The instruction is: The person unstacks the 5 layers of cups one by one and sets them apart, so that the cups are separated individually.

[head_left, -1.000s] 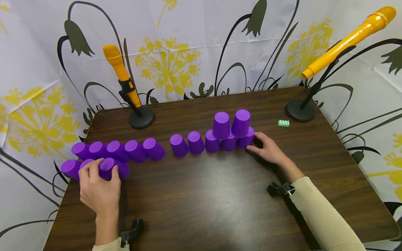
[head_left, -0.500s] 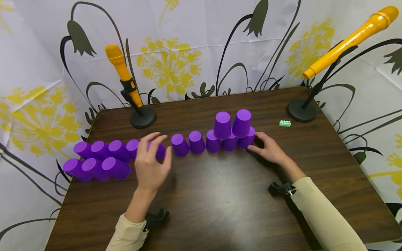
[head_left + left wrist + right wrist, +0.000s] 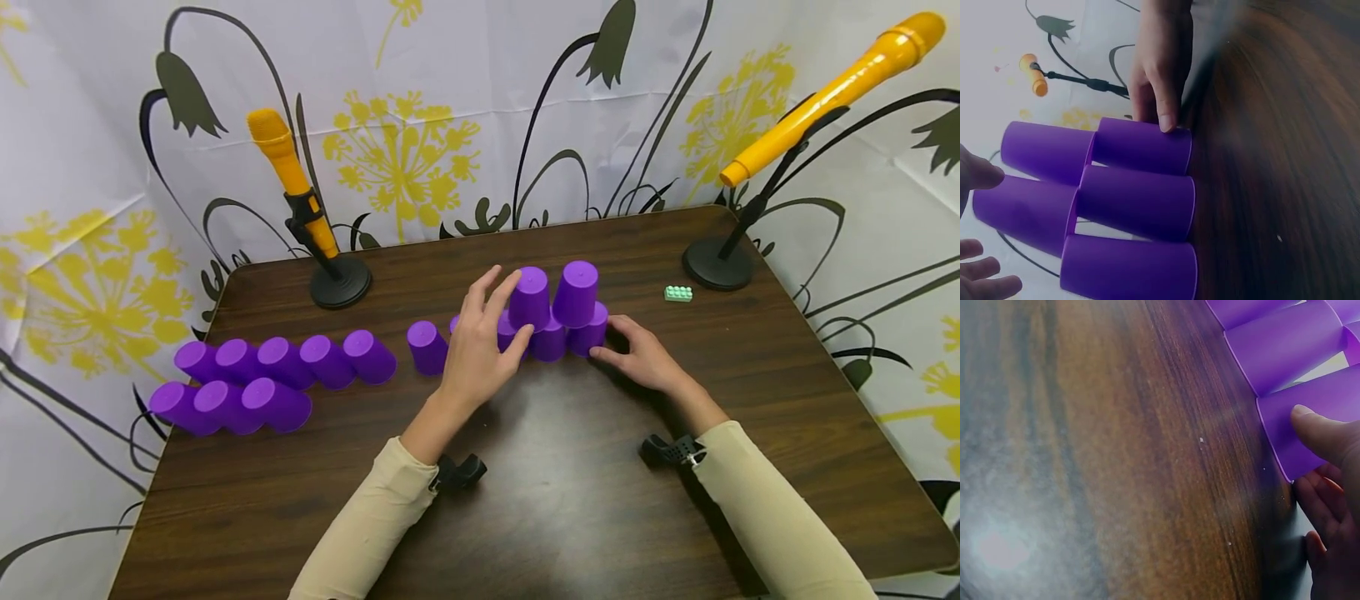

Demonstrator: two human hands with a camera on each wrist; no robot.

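Observation:
Near the upper-left purple cup (image 3: 532, 302) (image 3: 1025, 209), my left hand (image 3: 476, 354) spreads its thumb and fingers; whether they touch it is unclear. Beside it, another raised cup (image 3: 576, 293) (image 3: 1046, 149) stands upside down across the bottom row. My right hand (image 3: 647, 358) (image 3: 1163, 65) (image 3: 1335, 487) holds the row's right end cup (image 3: 587, 337) (image 3: 1142, 147) (image 3: 1310, 422), thumb on its front and fingers behind. My left hand partly hides bottom cups; the leftmost one (image 3: 427, 348) shows beside it.
Two rows of upside-down purple cups (image 3: 371, 357) fill the table's left part, five behind and three in front. Orange microphones on black stands (image 3: 341, 283) (image 3: 717, 265) are at the back left and back right. A small green brick (image 3: 678, 293) lies at the right.
My left hand has moved right from the front row of cups, past the back row, to the raised cups, carrying nothing. My right hand has stayed at the end cup.

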